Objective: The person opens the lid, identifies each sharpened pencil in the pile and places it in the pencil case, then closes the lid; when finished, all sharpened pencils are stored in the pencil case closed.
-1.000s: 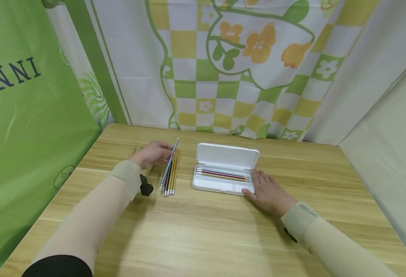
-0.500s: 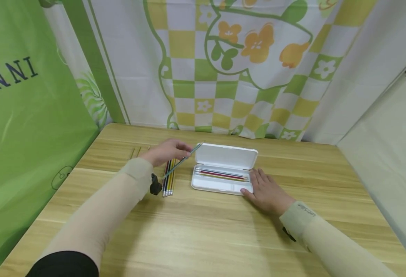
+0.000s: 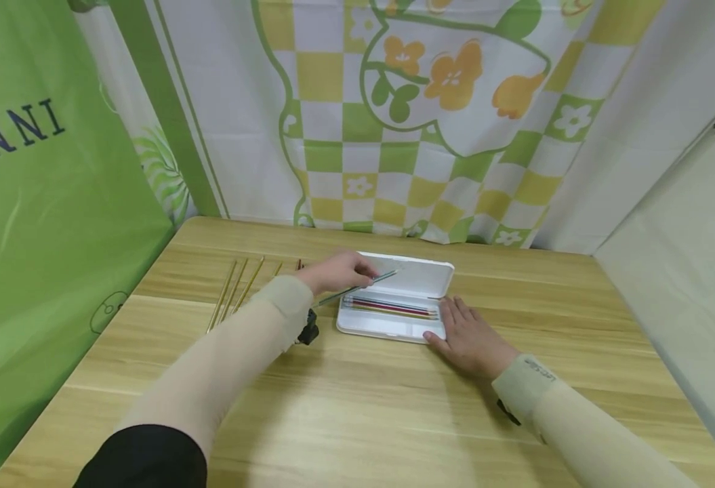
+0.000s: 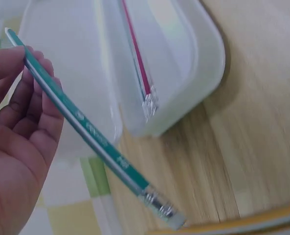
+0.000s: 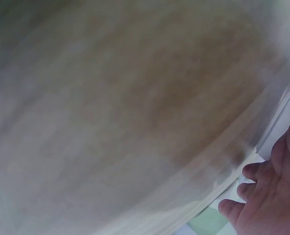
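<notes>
Left hand [image 3: 337, 272] pinches green-and-white striped pencil [image 3: 357, 287] over open white plastic pencil case [image 3: 394, 298]; right hand [image 3: 470, 339], fingers flat, at case's 4 o'clock corner.

Dark blue capital letters "NNI" stood on the green cloth [image 3: 58, 203] hanging at the left, cut off by the picture's edge. The green pencil [image 4: 86, 134] carried small white print along its barrel, too blurred to read. A dark mark on the wall panel [image 3: 692, 224] at the right was unreadable.

A teal pencil [image 4: 86, 132], white case [image 3: 418, 274], pale wood-grain table [image 3: 363, 407], green-and-yellow checked curtain [image 3: 394, 115].
</notes>
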The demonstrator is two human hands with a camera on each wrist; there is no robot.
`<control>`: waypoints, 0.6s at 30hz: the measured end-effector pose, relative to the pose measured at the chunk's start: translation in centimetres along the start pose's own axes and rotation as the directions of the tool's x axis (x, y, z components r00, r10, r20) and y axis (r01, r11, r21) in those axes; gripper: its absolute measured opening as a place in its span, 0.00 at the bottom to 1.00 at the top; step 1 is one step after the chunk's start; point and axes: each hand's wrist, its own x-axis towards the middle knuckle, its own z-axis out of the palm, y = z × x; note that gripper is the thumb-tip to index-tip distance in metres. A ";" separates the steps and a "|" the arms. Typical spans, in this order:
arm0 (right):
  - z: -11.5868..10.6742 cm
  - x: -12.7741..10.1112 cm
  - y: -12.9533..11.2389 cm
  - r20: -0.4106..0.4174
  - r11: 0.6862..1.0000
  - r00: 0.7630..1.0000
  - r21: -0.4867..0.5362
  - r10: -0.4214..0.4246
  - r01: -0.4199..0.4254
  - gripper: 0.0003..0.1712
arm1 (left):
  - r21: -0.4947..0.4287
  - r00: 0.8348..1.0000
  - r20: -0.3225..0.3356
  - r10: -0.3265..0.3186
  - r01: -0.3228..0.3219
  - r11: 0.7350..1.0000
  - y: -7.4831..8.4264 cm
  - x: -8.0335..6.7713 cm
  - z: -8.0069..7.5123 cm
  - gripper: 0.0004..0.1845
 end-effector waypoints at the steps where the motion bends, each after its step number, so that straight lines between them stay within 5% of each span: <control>1: 0.0 0.0 0.0 -0.002 1.000 1.000 -0.004 0.000 0.000 0.52 | 0.037 1.000 0.005 0.015 -0.015 0.999 0.1 0.4 0.3 0.16; 8: -1.0 -0.2 -0.8 0.002 1.000 1.000 -0.003 0.003 -0.003 0.49 | 0.242 0.997 0.045 0.064 -0.073 0.968 0.7 2.5 2.7 0.13; 18: -1.2 -0.4 -1.0 -0.003 1.000 1.000 -0.002 -0.001 0.001 0.49 | 0.455 0.990 0.035 0.137 -0.138 0.880 1.2 4.5 5.5 0.13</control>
